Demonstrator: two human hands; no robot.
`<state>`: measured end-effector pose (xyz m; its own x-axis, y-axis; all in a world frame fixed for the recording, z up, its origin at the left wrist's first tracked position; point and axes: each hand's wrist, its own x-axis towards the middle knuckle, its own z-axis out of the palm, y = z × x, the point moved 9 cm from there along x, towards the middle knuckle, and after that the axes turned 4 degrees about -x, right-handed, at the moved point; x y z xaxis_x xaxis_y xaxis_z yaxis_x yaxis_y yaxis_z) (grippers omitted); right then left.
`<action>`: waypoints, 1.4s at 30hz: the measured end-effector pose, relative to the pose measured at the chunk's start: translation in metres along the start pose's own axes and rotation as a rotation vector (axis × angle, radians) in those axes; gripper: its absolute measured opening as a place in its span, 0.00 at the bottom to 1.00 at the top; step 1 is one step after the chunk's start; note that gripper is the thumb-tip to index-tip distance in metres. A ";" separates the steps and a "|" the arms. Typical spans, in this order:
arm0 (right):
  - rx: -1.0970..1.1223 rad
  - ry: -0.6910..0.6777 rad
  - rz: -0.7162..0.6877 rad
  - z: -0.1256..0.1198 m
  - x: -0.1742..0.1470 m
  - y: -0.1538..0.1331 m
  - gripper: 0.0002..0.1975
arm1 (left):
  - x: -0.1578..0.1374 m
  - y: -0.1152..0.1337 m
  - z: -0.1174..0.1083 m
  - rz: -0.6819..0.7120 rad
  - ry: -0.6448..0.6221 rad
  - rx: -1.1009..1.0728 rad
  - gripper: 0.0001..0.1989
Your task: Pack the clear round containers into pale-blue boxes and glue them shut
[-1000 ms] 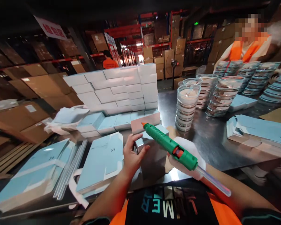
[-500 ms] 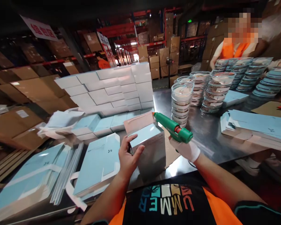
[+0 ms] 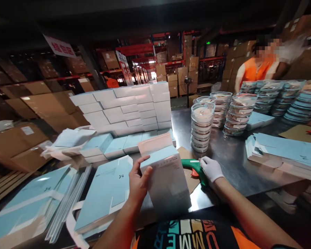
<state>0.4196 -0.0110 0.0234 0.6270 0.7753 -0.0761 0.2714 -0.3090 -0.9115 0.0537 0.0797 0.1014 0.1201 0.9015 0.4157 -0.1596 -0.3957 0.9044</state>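
My bare left hand [image 3: 140,176] grips the upper left edge of a light-blue and white carton [image 3: 168,183], thumb on the near face. The carton stands tilted in front of me, and its pinkish-white top flap [image 3: 155,144] is raised. To its right, a green hot glue gun [image 3: 190,163] with an orange trigger lies low over a piece of brown cardboard [image 3: 186,154]; the carton hides its nozzle. My right hand [image 3: 211,169], in a white glove, has its fingers closed at the gun's rear end.
Behind the carton rises a wall of stacked white boxes [image 3: 129,107], with a row of blue boxes [image 3: 115,147] before it. Flat blue cartons [image 3: 109,186] lie left. Stacks of clear round containers [image 3: 202,128] stand right. A person in an orange vest [image 3: 256,71] is across the table.
My right hand has lowered the glue gun from above the carton's top edge to beside it, turning it. My left hand keeps hold of the carton, which now leans more.
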 end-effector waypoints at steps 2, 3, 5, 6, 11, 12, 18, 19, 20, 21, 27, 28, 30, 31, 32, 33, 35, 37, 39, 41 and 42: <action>0.117 -0.086 -0.158 0.011 -0.012 -0.035 0.17 | 0.002 0.000 0.009 0.018 -0.031 -0.013 0.35; 0.203 -0.159 -0.258 0.020 -0.022 -0.057 0.23 | 0.002 0.000 0.015 0.031 -0.054 -0.024 0.35; 0.352 -0.301 -0.455 0.037 -0.043 -0.101 0.32 | 0.001 0.003 0.026 0.077 -0.105 -0.044 0.34; 0.390 -0.345 -0.522 0.043 -0.051 -0.118 0.33 | 0.001 0.005 0.030 0.105 -0.125 -0.051 0.33; 0.362 -0.375 -0.573 0.059 -0.058 -0.136 0.30 | -0.002 0.007 0.034 0.252 -0.173 -0.033 0.27; 0.345 -0.391 -0.582 0.059 -0.059 -0.133 0.32 | -0.002 0.008 0.033 0.297 -0.165 -0.027 0.25; 0.208 -0.376 -0.887 0.039 -0.082 -0.131 0.25 | -0.001 0.024 0.028 0.507 -0.151 -0.216 0.24; 0.199 -0.389 -0.931 0.037 -0.088 -0.134 0.20 | -0.001 0.030 0.031 0.539 -0.193 -0.178 0.22; 0.192 -0.402 -0.962 0.036 -0.094 -0.136 0.16 | -0.002 0.035 0.035 0.564 -0.243 -0.123 0.19; 0.186 -0.406 -0.987 0.034 -0.098 -0.139 0.14 | -0.002 0.040 0.039 0.577 -0.295 -0.075 0.16; 0.145 -0.428 -1.037 0.033 -0.114 -0.151 0.13 | -0.001 0.056 0.044 0.584 -0.372 -0.098 0.13; 0.143 -0.434 -1.034 0.033 -0.114 -0.152 0.13 | -0.002 0.057 0.045 0.598 -0.373 -0.113 0.11; 0.147 -0.436 -1.040 0.031 -0.114 -0.153 0.13 | -0.004 0.058 0.047 0.631 -0.391 -0.134 0.10; 0.150 -0.431 -1.048 0.030 -0.114 -0.153 0.12 | -0.005 0.057 0.048 0.641 -0.401 -0.135 0.10; 0.149 -0.425 -1.060 0.029 -0.113 -0.153 0.12 | -0.006 0.056 0.048 0.647 -0.410 -0.133 0.11; 0.145 -0.416 -1.074 0.029 -0.113 -0.153 0.12 | -0.005 0.056 0.047 0.650 -0.420 -0.132 0.11; 0.128 -0.381 -1.108 0.029 -0.111 -0.154 0.12 | 0.000 0.057 0.043 0.631 -0.444 -0.126 0.11; 0.092 -0.332 -1.173 0.032 -0.113 -0.157 0.12 | 0.009 0.061 0.043 0.575 -0.509 -0.053 0.10; 0.019 -0.290 -1.289 0.040 -0.122 -0.163 0.14 | 0.017 0.066 0.050 0.503 -0.625 0.139 0.10; -0.089 -0.312 -1.396 0.054 -0.132 -0.170 0.24 | 0.022 0.070 0.059 0.432 -0.740 0.352 0.19; -0.140 -0.360 -1.431 0.061 -0.136 -0.173 0.34 | 0.022 0.073 0.063 0.405 -0.784 0.420 0.25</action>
<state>0.2427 -0.0295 0.1667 -0.4320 0.5448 0.7188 0.5671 0.7837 -0.2532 0.1059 0.0598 0.1831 0.7748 0.3713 0.5117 0.0109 -0.8171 0.5764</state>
